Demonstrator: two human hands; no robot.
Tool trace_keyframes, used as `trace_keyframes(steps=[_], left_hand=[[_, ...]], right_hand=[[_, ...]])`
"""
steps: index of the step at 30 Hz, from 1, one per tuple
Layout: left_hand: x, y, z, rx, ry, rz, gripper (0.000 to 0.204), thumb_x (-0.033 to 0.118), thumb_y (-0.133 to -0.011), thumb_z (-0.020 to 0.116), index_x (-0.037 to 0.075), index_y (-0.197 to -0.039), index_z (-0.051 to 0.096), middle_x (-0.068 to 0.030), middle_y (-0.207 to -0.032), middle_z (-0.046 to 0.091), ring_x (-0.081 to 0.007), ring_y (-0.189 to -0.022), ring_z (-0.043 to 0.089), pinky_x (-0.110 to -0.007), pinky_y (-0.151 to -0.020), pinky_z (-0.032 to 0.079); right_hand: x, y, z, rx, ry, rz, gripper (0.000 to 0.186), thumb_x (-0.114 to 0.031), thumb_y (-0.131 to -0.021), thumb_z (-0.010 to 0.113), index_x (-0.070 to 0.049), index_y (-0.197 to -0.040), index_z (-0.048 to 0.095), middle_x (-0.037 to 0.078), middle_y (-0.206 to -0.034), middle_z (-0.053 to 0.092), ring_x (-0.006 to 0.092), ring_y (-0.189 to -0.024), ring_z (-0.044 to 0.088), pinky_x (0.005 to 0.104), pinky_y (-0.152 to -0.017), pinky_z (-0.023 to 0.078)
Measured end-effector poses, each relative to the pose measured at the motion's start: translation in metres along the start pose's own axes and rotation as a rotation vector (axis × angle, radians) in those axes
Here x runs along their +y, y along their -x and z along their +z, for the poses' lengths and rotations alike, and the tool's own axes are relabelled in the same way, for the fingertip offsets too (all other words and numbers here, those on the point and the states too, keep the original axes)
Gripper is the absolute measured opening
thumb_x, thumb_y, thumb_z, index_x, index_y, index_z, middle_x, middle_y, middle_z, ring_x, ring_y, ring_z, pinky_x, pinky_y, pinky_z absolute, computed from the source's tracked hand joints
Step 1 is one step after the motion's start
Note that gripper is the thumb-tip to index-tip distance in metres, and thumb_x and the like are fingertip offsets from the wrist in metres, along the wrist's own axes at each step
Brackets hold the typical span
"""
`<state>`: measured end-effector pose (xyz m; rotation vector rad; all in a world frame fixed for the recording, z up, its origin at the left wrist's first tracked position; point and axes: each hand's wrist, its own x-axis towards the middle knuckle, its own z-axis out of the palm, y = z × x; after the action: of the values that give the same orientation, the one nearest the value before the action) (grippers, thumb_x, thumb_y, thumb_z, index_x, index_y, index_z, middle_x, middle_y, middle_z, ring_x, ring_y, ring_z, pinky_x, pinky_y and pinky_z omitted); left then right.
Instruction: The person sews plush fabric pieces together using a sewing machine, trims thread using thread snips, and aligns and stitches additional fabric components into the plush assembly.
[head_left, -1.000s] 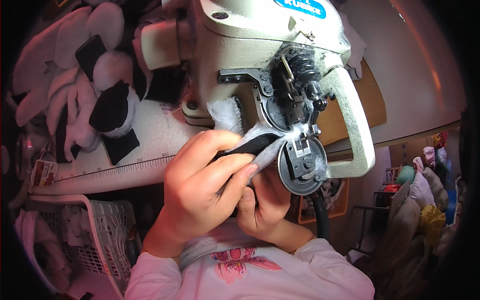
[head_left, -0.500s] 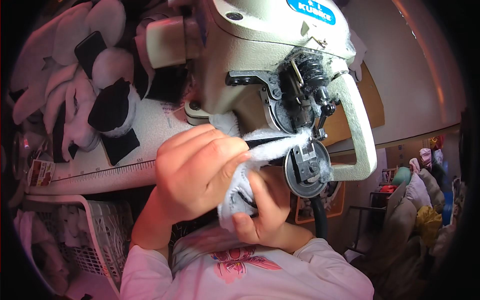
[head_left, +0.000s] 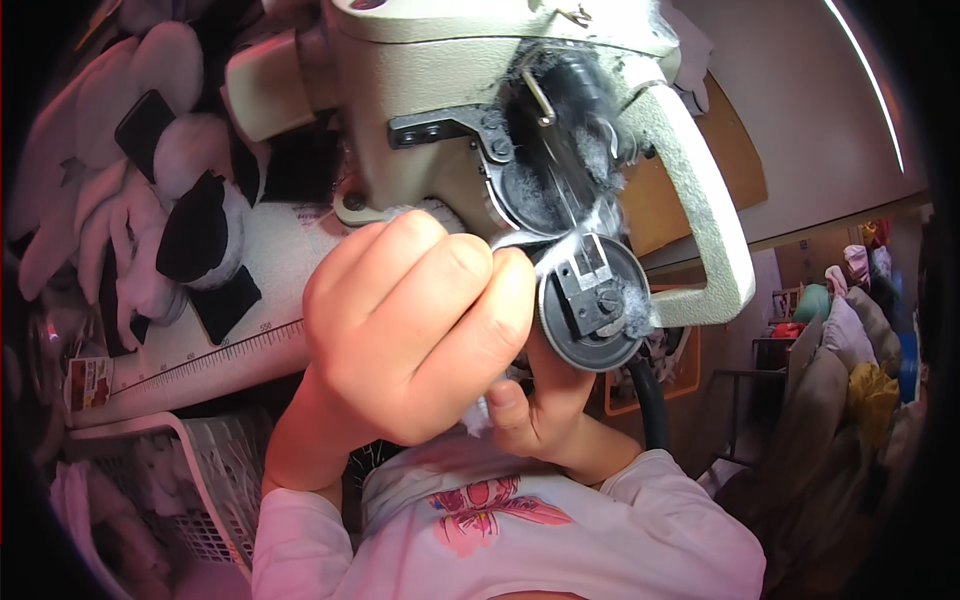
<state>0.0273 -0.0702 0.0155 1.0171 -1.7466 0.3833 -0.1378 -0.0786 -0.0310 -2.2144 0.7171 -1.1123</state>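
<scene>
Shifting closer to the dark disc point(head_left: 583, 348), the left hand point(head_left: 415, 330) is pinching white fleece point(head_left: 553, 256) near the tabletop's point(head_left: 285, 265) front edge, seemingly feeding it in, the right hand's point(head_left: 552, 405) grip remaining unclear.

White basket point(head_left: 205, 475) parked by worktop's point(head_left: 280, 260) near-left edge; brown board point(head_left: 742, 180) laid on worktop; yellow bundle point(head_left: 870, 400) piled off worktop's near-right.

Fabric pieces point(head_left: 205, 230) on table point(head_left: 275, 268), left of sewing machine point(head_left: 430, 90).
</scene>
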Motion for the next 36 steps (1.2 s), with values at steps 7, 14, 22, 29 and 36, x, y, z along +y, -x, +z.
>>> trace_keyframes(steps=[7, 14, 22, 29, 36], left_hand=[[0.011, -0.005, -0.007, -0.1, -0.091, -0.065, 0.022, -0.001, -0.066, 0.072, 0.0, -0.086, 0.063, -0.0099, -0.076, 0.059, -0.0243, -0.064, 0.053, -0.034, -0.057, 0.041], [0.0, 0.019, -0.04, 0.0, 0.515, -0.814, 0.032, 0.017, -0.092, 0.055, -0.001, -0.117, 0.052, -0.0068, -0.092, 0.062, -0.008, -0.077, 0.049, -0.024, -0.067, 0.036], [0.007, 0.038, -0.028, -0.068, 0.993, -1.054, 0.034, 0.009, -0.08, 0.077, 0.002, -0.102, 0.053, -0.0001, -0.088, 0.059, -0.0035, -0.082, 0.055, -0.019, -0.07, 0.045], [-0.003, 0.035, -0.02, 0.23, 0.614, -0.912, 0.021, 0.011, -0.096, 0.06, -0.001, -0.079, 0.06, 0.0061, -0.066, 0.049, -0.0008, -0.064, 0.04, -0.02, -0.054, 0.034], [0.009, 0.036, -0.019, 0.17, 0.947, -1.069, 0.022, 0.021, -0.092, 0.065, 0.0, -0.089, 0.058, 0.0035, -0.074, 0.055, -0.0015, -0.067, 0.044, -0.019, -0.058, 0.037]], right_hand=[[0.016, 0.02, 0.007, 0.259, -0.093, 0.088, 0.058, -0.031, -0.085, 0.064, 0.008, -0.124, 0.049, 0.022, -0.122, 0.051, 0.0343, -0.112, 0.051, 0.0441, -0.1, 0.036], [0.002, -0.008, -0.041, 0.697, 0.416, -0.564, 0.037, -0.031, -0.078, 0.073, -0.012, -0.103, 0.053, 0.005, -0.092, 0.051, 0.0224, -0.079, 0.051, 0.0322, -0.07, 0.044], [-0.039, -0.071, -0.052, -0.14, 0.703, -0.797, 0.023, -0.015, -0.071, 0.073, -0.004, -0.091, 0.072, 0.007, -0.094, 0.065, 0.0226, -0.091, 0.064, 0.0335, -0.075, 0.05], [-0.06, -0.082, -0.052, -0.427, 0.738, -0.633, 0.044, -0.029, -0.07, 0.074, -0.003, -0.105, 0.068, 0.009, -0.101, 0.063, 0.0261, -0.096, 0.062, 0.0384, -0.083, 0.046], [-0.051, -0.091, -0.041, -0.473, 0.534, -0.606, 0.033, -0.017, -0.062, 0.072, -0.001, -0.09, 0.063, 0.008, -0.085, 0.055, 0.026, -0.081, 0.056, 0.0388, -0.073, 0.044]])
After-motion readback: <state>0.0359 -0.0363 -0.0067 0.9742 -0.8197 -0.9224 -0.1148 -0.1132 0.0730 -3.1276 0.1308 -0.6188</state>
